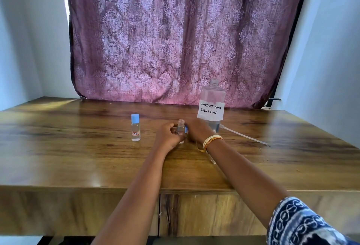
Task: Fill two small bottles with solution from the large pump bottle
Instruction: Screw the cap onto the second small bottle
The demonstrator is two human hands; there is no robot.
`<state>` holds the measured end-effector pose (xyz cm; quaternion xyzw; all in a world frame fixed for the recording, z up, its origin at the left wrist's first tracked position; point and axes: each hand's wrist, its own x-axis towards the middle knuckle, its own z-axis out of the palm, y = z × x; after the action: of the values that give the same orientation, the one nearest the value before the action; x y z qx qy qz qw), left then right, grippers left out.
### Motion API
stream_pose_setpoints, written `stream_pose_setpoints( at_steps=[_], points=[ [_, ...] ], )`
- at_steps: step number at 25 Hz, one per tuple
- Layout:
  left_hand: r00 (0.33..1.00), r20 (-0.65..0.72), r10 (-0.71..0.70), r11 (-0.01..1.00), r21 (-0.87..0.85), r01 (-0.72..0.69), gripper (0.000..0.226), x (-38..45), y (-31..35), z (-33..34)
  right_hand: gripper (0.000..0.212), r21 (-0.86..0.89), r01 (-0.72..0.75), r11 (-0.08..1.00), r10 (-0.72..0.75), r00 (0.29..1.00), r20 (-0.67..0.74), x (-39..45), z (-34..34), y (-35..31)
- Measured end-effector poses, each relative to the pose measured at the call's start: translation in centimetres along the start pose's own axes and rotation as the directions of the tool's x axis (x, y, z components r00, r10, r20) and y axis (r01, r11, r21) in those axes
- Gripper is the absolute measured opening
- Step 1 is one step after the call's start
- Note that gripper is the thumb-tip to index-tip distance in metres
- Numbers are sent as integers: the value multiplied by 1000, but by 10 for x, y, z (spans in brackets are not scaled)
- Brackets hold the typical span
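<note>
From the head camera, both arms reach out over the wooden table [78,159]. The left hand [168,136] curls around an uncapped small bottle [180,127] standing mid-table. The right hand [196,130] sits just beside it, pinching a blue cap [186,129]. To the left stands a second small bottle [135,127], capped in blue. The large bottle [212,104], labelled contact lens solution, stands open behind the right hand, its pump tube [245,135] lying on the table to the right.
</note>
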<state>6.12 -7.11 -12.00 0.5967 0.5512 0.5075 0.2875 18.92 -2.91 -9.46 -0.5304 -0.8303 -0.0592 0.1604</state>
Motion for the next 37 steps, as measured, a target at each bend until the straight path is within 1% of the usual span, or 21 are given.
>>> stream_pose_setpoints(
  at_steps=[3,5,7,8,10,11,13,15,17,19,21,23,29,31,33,35,37],
  points=[
    [1000,2,1,1000,26,-1,32,-1,1,0,25,26,20,999,-18,997,-76,-16,1,1],
    [1000,10,-5,999,40,5,36,-2,2,0,15,67,-6,998,14,993,-121,-31,-2,5],
    [1000,16,-12,998,54,12,45,-1,3,0,16,180,-17,983,57,974,-218,-44,-4,9],
    [1000,17,-12,999,52,11,48,-1,2,0,18,289,-15,957,98,956,-275,-48,-4,9],
    [1000,19,-18,999,41,17,53,-1,1,0,18,538,10,843,207,916,-342,-48,-4,10],
    [999,26,-20,999,38,19,54,-1,1,0,21,634,23,773,251,907,-338,-47,-5,11],
    [999,43,-11,999,37,10,52,-2,1,1,30,765,53,642,283,911,-301,-44,-6,16],
    [998,56,5,1000,30,-7,42,-1,1,2,26,837,91,540,307,905,-296,-45,-6,19],
    [996,82,32,999,27,-34,31,-3,2,4,21,876,133,464,353,879,-320,-49,-7,19],
    [992,117,57,997,36,-61,29,-3,2,6,15,896,159,415,378,866,-328,-52,-10,17],
    [984,155,87,995,43,-95,32,-4,3,7,17,911,171,376,358,880,-313,-52,-12,15],
    [980,177,92,994,35,-100,33,-7,6,6,18,917,174,359,327,897,-298,-52,-12,13],
    [976,197,97,995,19,-103,43,-9,6,6,16,917,174,360,265,923,-279,-50,-11,14],
    [975,198,101,995,-4,-102,42,-10,6,5,20,916,173,363,229,936,-267,-50,-11,14],
    [974,198,111,994,-15,-110,43,-11,6,6,25,902,169,397,185,948,-259,-50,-10,14],
    [973,197,125,992,-2,-127,45,-12,6,6,26,873,161,461,161,952,-261,-50,-8,14],
    [972,197,127,991,5,-131,45,-12,7,5,23,869,140,474,199,945,-260,-51,-8,12]
  ],
)
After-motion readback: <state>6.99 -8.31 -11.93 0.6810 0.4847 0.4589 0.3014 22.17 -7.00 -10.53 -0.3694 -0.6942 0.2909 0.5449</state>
